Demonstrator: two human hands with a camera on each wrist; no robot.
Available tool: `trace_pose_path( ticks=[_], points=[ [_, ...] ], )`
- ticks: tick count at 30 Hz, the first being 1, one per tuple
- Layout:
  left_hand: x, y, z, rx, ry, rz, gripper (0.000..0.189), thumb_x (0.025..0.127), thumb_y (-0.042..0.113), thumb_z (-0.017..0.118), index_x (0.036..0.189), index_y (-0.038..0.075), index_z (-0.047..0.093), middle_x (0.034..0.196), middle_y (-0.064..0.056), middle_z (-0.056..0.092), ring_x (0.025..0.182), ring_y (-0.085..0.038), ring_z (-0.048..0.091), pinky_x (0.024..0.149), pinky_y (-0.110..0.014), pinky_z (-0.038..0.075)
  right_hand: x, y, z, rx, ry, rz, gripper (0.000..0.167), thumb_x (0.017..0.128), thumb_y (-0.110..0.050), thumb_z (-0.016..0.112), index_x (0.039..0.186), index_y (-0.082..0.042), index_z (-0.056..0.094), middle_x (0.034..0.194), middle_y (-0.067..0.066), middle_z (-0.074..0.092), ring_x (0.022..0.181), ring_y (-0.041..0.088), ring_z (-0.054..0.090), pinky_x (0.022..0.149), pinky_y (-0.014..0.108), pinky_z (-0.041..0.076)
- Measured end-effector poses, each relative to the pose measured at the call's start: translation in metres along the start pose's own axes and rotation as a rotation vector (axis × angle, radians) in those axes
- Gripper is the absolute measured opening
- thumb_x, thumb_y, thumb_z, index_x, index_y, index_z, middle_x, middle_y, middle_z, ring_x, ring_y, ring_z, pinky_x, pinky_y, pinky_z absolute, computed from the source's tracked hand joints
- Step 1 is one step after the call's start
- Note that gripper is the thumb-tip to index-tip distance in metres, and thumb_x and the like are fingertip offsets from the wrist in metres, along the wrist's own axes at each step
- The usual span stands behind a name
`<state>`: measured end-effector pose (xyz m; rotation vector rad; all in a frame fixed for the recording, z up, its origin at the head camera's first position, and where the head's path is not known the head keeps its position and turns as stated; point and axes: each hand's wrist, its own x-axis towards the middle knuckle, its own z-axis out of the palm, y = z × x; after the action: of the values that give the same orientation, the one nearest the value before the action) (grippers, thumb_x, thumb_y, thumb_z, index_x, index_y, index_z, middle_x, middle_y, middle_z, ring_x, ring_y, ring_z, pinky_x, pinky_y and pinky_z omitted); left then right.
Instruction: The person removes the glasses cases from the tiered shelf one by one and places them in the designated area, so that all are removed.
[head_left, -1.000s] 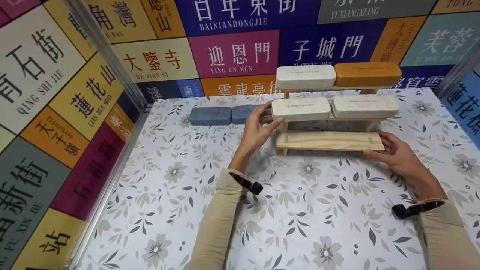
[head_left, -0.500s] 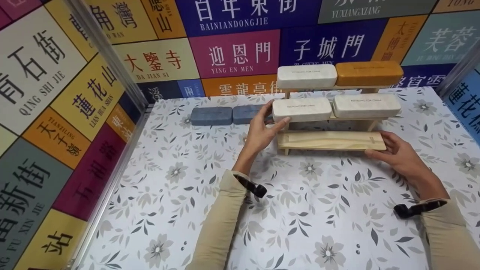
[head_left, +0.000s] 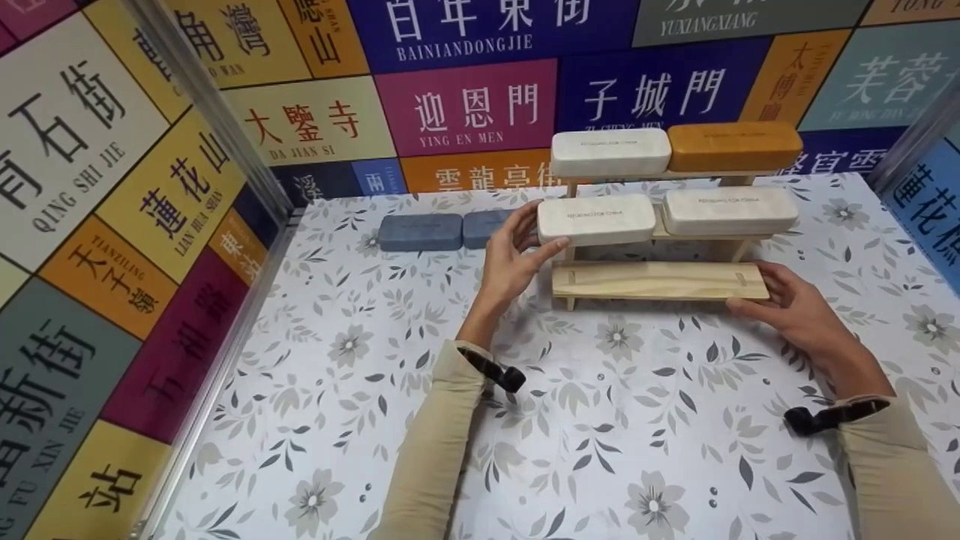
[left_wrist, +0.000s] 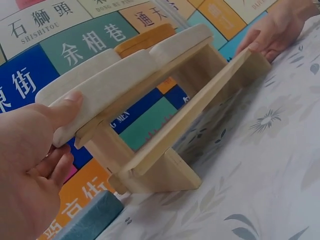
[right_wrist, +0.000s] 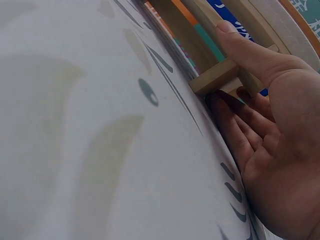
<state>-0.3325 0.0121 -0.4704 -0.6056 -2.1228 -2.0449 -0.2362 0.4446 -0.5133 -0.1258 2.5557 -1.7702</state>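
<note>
A three-tier wooden stand (head_left: 660, 281) rises in steps on the table. On its middle tier, the left white oblong case (head_left: 596, 218) with rounded corners is gripped at its left end by my left hand (head_left: 514, 259). In the left wrist view, the thumb lies on the front of the case and the fingers curl below and behind it. A second white case (head_left: 731, 210) sits to its right, a narrow gap between them. My right hand (head_left: 791, 311) holds the right end of the lowest tier, thumb in front and fingers behind the leg.
On the top tier lie another white case (head_left: 611, 151) and an orange-brown case (head_left: 735, 147). Two blue-grey blocks stand left of the stand, the outer block (head_left: 421, 232) in full view and the inner block (head_left: 482, 227) partly behind my left hand. Sign-covered walls (head_left: 465, 105) enclose the table.
The left white case on the middle tier has shifted slightly left with my left hand, widening the gap to its neighbour. My right hand keeps its hold on the stand.
</note>
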Motion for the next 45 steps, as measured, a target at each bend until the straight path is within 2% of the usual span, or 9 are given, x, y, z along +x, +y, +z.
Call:
trace_pose_path(
  ticks=[5, 13, 19, 28, 33, 39, 45],
  points=[
    [-0.001, -0.003, -0.01, -0.085, -0.002, -0.029, 0.075, 0.089, 0.016, 0.092, 0.155, 0.012, 0.058, 0.153, -0.005, 0.065, 0.141, -0.017, 0.063, 0.112, -0.033, 0.058, 0.0, 0.0, 0.002, -0.009, -0.006, -0.02, 0.081, 0.102, -0.007, 0.075, 0.167, 0.004, 0.027, 0.132, -0.029, 0.063, 0.115, -0.01, 0.065, 0.096, 0.006, 0.052],
    [-0.002, -0.008, -0.028, -0.194, 0.012, -0.05, 0.072, 0.088, 0.01, 0.092, 0.153, 0.013, 0.059, 0.153, -0.005, 0.062, 0.132, -0.025, 0.068, 0.106, -0.039, 0.062, 0.001, 0.002, 0.002, -0.01, -0.008, -0.02, 0.082, 0.102, -0.008, 0.075, 0.168, 0.004, 0.026, 0.133, -0.027, 0.063, 0.115, -0.009, 0.066, 0.096, 0.006, 0.053],
    [-0.001, -0.01, -0.04, -0.24, 0.059, -0.063, 0.076, 0.089, 0.009, 0.091, 0.156, 0.012, 0.055, 0.158, -0.006, 0.058, 0.14, -0.025, 0.064, 0.11, -0.039, 0.06, 0.002, 0.005, 0.001, -0.008, -0.013, -0.012, 0.083, 0.102, -0.008, 0.075, 0.169, 0.003, 0.026, 0.134, -0.027, 0.062, 0.115, -0.009, 0.066, 0.096, 0.006, 0.053],
    [-0.002, -0.016, -0.061, -0.388, 0.132, -0.097, 0.076, 0.088, -0.003, 0.087, 0.156, 0.007, 0.054, 0.157, -0.009, 0.058, 0.136, -0.029, 0.067, 0.104, -0.038, 0.063, 0.003, 0.003, 0.002, 0.05, -0.012, -0.011, 0.083, 0.102, -0.003, 0.074, 0.168, 0.004, 0.025, 0.133, -0.024, 0.065, 0.115, -0.007, 0.067, 0.094, 0.007, 0.054],
    [-0.005, -0.019, -0.073, -0.371, 0.143, -0.088, 0.079, 0.089, -0.002, 0.087, 0.159, 0.003, 0.05, 0.157, -0.009, 0.058, 0.137, -0.029, 0.067, 0.107, -0.039, 0.062, 0.002, 0.0, 0.002, 0.053, -0.018, -0.012, 0.083, 0.102, -0.005, 0.074, 0.168, 0.004, 0.025, 0.133, -0.024, 0.064, 0.116, -0.008, 0.066, 0.093, 0.008, 0.055],
    [-0.009, -0.021, -0.085, -0.336, 0.171, -0.102, 0.08, 0.089, 0.003, 0.089, 0.159, 0.006, 0.052, 0.158, -0.007, 0.059, 0.143, -0.024, 0.062, 0.115, -0.038, 0.057, 0.0, 0.0, 0.002, 0.005, -0.012, -0.01, 0.083, 0.103, -0.009, 0.075, 0.168, 0.003, 0.025, 0.133, -0.026, 0.063, 0.115, -0.009, 0.066, 0.093, 0.007, 0.054],
    [-0.013, -0.025, -0.093, -0.362, 0.209, -0.128, 0.078, 0.087, 0.004, 0.09, 0.156, 0.009, 0.055, 0.159, -0.008, 0.058, 0.146, -0.025, 0.059, 0.116, -0.036, 0.055, -0.001, -0.001, 0.0, -0.012, -0.01, -0.003, 0.083, 0.103, -0.01, 0.075, 0.169, 0.002, 0.026, 0.133, -0.028, 0.062, 0.115, -0.01, 0.065, 0.095, 0.006, 0.053]
  ],
)
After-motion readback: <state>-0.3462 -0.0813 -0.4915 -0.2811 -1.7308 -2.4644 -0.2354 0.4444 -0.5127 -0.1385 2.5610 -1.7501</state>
